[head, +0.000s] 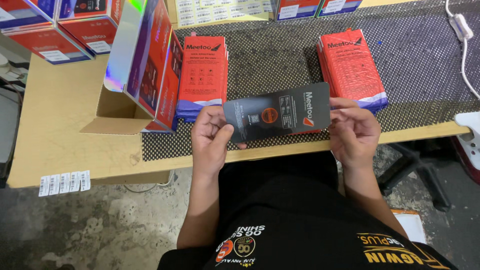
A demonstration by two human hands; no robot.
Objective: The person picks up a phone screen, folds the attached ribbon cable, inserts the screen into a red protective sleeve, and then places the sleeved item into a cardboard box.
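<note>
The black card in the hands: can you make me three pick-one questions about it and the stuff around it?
1. Where is the black card?
A. Between both hands, over the table edge
B. Inside the cardboard box
C. On the floor

2. How many stacks of red packets lie on the mesh mat?
A. One
B. Two
C. Five

3. How is the card held?
A. One hand only
B. Lying loose on the mat
C. Gripped at both ends

Answers:
1 A, the left hand and right hand hold it above the table edge.
2 B, a left stack and a right stack.
3 C, fingers pinch each end.
</note>
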